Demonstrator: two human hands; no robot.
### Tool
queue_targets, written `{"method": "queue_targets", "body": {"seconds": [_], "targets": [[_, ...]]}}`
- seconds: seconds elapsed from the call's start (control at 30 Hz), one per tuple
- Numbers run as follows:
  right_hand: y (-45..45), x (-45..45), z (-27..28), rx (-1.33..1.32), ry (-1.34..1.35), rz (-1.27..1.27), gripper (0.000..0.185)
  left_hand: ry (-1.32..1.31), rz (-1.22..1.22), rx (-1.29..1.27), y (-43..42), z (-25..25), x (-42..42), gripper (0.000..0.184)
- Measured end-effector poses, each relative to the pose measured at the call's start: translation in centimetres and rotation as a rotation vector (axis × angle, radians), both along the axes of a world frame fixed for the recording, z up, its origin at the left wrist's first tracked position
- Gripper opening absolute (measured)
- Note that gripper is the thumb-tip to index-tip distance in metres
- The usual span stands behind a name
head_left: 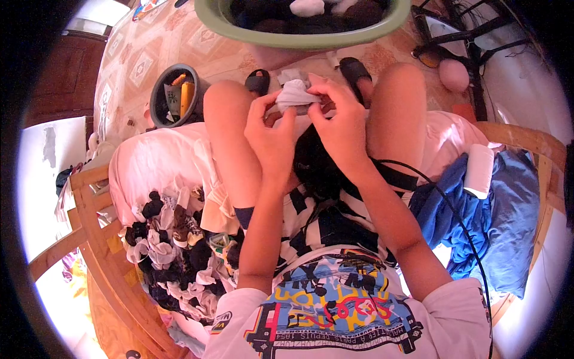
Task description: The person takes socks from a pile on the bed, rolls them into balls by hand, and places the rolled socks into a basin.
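Between my knees, a pale grey-white sock (pixel 294 96) is bunched up, with a loose part showing beyond my fingers. My left hand (pixel 269 125) pinches its left side between thumb and fingers. On the other side my right hand (pixel 338 116) grips it the same way, thumb underneath and fingers over the top. Beside my left thigh lies a heap of loose socks (pixel 179 245) in black, white and brown. Past my feet stands a green basin (pixel 305 40) holding dark and white balled-up pieces.
A dark bin (pixel 156 105) with wrappers stands left on the tiled floor. Blue cloth (pixel 514 221) and a white cylinder (pixel 479 170) lie at my right on the wooden-armed seat (pixel 520 136). A black cable (pixel 454 209) runs down my right side. Black slippers (pixel 357 78) are by my feet.
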State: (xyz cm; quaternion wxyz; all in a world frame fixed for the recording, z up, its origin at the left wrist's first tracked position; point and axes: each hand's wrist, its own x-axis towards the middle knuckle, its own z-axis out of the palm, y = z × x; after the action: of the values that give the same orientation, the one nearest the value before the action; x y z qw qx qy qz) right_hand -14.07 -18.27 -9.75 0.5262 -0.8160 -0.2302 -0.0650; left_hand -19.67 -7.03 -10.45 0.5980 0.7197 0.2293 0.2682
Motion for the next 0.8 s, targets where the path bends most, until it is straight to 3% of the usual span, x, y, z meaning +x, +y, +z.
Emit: {"method": "queue_targets", "body": {"seconds": [0.07, 0.1, 0.13, 0.17, 0.2, 0.23, 0.27, 0.33, 0.47, 0.53, 0.8], "targets": [[-0.2, 0.4, -0.9, 0.165, 0.246, 0.023, 0.025, 0.018, -0.038, -0.09, 0.3, -0.3, 0.1, 0.022], [-0.3, 0.5, -0.6, 0.165, 0.247, 0.02, 0.025, -0.022, -0.056, -0.248, 0.4, -0.4, 0.2, 0.021], [-0.4, 0.8, 0.0, 0.358, 0.518, 0.045, 0.022, -0.063, -0.073, -0.405, 0.4, -0.6, 0.2, 0.021], [-0.5, 0.9, 0.4, 0.552, 0.788, 0.071, 0.019, -0.063, -0.072, -0.404, 0.5, -0.8, 0.3, 0.021], [-0.7, 1.2, 0.3, 0.553, 0.789, 0.072, 0.019, -0.097, -0.066, -0.558, 0.7, -1.2, 0.4, 0.021], [-1.2, 1.5, 0.1, 0.673, 0.954, 0.131, 0.018, -0.132, -0.059, -0.712, 0.8, -1.5, 0.5, 0.021], [-1.6, 1.7, 0.0, 0.792, 1.117, 0.191, 0.018, -0.132, -0.058, -0.712, 1.0, -1.7, 0.5, 0.021], [-1.7, 1.8, 0.4, 0.852, 1.16, 0.224, 0.019, -0.16, -0.16, -0.879, 1.6, -2.0, 0.4, 0.023], [-2.1, 2.0, -0.2, 0.962, 1.234, 0.361, 0.02, -0.184, -0.259, -0.982, 2.2, -2.4, 0.2, 0.025], [-2.2, 2.1, -0.5, 0.95, 1.239, 0.414, 0.018, -0.187, -0.35, -1.021, 2.2, -2.5, 0.2, 0.041], [-1.6, 1.8, -1.2, 0.971, 1.299, 0.502, 0.011, -0.133, -0.39, -1.112, 1.2, -0.6, 0.2, 0.035]]}}
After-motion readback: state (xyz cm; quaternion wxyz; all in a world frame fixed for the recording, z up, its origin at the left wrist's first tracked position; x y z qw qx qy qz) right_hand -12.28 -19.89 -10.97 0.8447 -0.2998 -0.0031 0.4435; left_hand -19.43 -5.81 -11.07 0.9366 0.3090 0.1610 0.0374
